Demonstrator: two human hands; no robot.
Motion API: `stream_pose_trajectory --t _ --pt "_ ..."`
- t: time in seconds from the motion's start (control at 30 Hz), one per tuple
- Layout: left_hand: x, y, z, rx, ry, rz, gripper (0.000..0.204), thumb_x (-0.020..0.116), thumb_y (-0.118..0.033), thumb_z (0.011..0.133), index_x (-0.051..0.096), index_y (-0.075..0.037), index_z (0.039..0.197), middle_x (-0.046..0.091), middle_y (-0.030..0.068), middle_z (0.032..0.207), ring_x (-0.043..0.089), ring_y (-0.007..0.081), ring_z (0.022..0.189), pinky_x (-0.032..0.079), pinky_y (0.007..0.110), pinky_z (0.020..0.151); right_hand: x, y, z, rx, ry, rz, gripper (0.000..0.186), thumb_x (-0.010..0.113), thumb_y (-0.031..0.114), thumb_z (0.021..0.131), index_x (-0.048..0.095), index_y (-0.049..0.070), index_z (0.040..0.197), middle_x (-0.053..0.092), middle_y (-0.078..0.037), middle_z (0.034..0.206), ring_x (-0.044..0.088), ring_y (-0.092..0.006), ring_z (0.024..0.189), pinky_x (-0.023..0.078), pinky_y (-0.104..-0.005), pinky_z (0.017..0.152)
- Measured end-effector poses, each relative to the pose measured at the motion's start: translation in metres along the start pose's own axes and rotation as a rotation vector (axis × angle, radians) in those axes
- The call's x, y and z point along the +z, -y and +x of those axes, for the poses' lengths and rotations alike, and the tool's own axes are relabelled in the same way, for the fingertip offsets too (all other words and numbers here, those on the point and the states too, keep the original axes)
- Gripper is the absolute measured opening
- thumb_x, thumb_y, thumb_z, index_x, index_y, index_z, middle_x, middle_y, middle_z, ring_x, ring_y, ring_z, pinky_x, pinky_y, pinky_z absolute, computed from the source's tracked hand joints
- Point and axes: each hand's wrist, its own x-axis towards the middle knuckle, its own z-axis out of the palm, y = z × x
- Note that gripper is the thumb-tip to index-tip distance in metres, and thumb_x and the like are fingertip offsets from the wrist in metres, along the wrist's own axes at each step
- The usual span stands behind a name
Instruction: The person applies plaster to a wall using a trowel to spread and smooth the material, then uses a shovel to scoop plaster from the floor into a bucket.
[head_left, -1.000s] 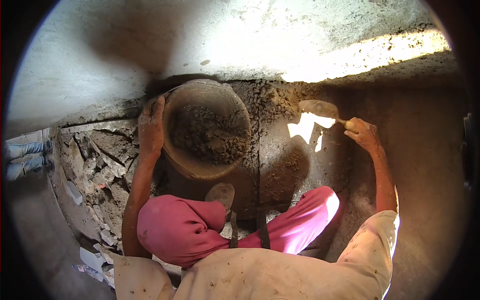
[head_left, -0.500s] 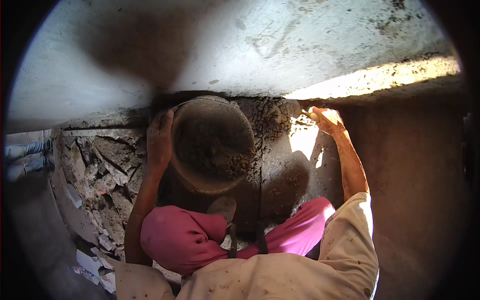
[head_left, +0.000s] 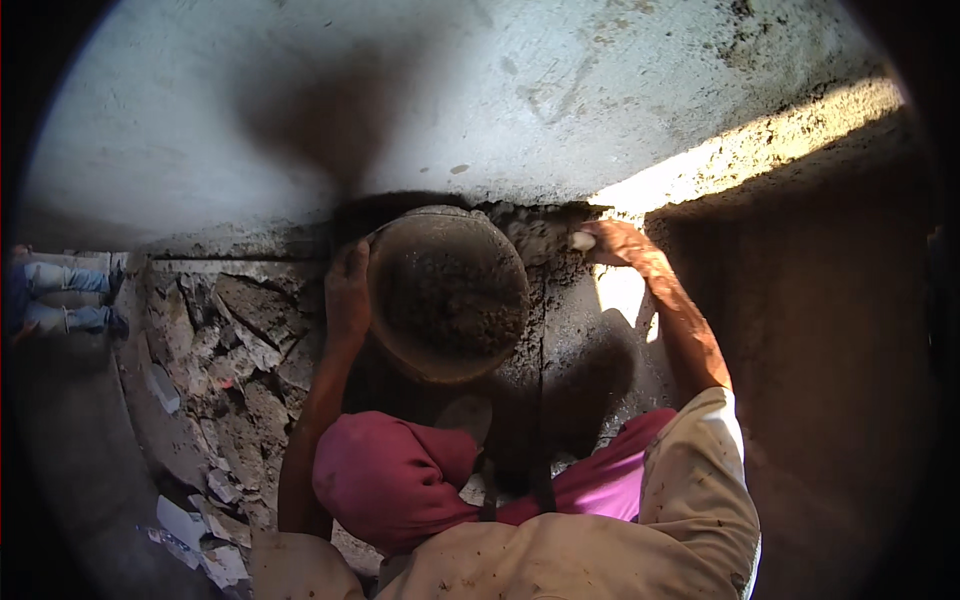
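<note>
A round, mud-stained bucket [head_left: 448, 372] with dark wet mortar [head_left: 465, 310] inside tilts against the base of the wall. My left hand [head_left: 348, 295] grips its left rim, fingers curled over the edge. To the right of the bucket, my right hand [head_left: 615, 243] is closed around a trowel with a pale, rounded handle [head_left: 582, 240]. The trowel's blade is blurred and hard to tell from the mortar strip [head_left: 535, 232] along the foot of the wall.
A pale wall [head_left: 480, 110] rises just ahead, sunlit at the right. Broken rubble [head_left: 235, 350] lies to the left, with white shards [head_left: 185, 525] nearer me. Another person's legs in jeans [head_left: 70, 300] show at the far left. My pink-trousered knees [head_left: 390, 475] are folded behind the bucket.
My right hand has moved left with the trowel, from the sunlit patch toward the mortar beside the bucket. My left hand stays on the rim; the whole view has shifted slightly.
</note>
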Motion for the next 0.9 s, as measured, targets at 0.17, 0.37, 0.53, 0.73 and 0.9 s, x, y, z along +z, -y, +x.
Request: stream_pose_trajectory --t 0.17,0.37,0.53,0.73,0.9 --pt "-0.009 -0.009 -0.002 -0.171 0.015 -0.08 0.046 0.052 -0.041 0.099 0.064 -0.001 0.118 0.066 0.0144 0.114 0.06 0.0248 0.105 0.043 0.035 0.095 -0.067 0.005 -0.09 0.151 0.099 0.02 0.042 0.072 0.017 0.078 0.062 0.008 0.118 0.069 -0.016 0.096 0.067 -0.0292 0.089 0.053 -0.0364 0.081" --pt "0.015 -0.023 0.004 -0.022 0.0 0.049 0.043 0.051 -0.036 0.1 0.064 0.002 0.114 0.067 0.0193 0.107 0.062 0.0289 0.1 0.045 0.037 0.091 -0.088 0.072 -0.197 0.223 -0.121 0.279 0.032 0.073 0.012 0.08 0.063 0.007 0.11 0.07 -0.014 0.096 0.069 -0.0284 0.089 0.053 -0.0355 0.082" --pt "0.026 -0.042 -0.002 -0.046 0.016 0.031 0.046 0.051 -0.039 0.1 0.064 0.003 0.115 0.066 0.0201 0.11 0.062 0.0298 0.103 0.044 0.038 0.093 -0.018 0.149 -0.179 -0.124 -0.439 -0.109 0.042 0.065 0.011 0.081 0.054 0.009 0.122 0.057 -0.009 0.092 0.064 -0.0268 0.079 0.053 -0.0424 0.064" --pt "-0.002 0.019 -0.009 -0.217 -0.051 -0.039 0.058 0.054 -0.049 0.096 0.06 0.002 0.124 0.062 0.0191 0.122 0.057 0.0298 0.113 0.042 0.038 0.099 -0.03 0.109 -0.193 0.013 -0.47 0.003 0.044 0.057 0.006 0.084 0.055 0.016 0.126 0.064 -0.007 0.102 0.064 -0.0243 0.077 0.054 -0.0377 0.069" --pt "-0.013 0.051 -0.018 -0.37 -0.08 -0.254 0.069 0.056 -0.054 0.094 0.052 0.002 0.133 0.054 0.0166 0.133 0.055 0.0302 0.117 0.044 0.039 0.1 -0.003 -0.009 -0.254 0.615 -0.327 0.017 0.038 0.066 0.026 0.086 0.052 0.016 0.12 0.066 -0.018 0.108 0.067 -0.0383 0.091 0.056 -0.0438 0.076"
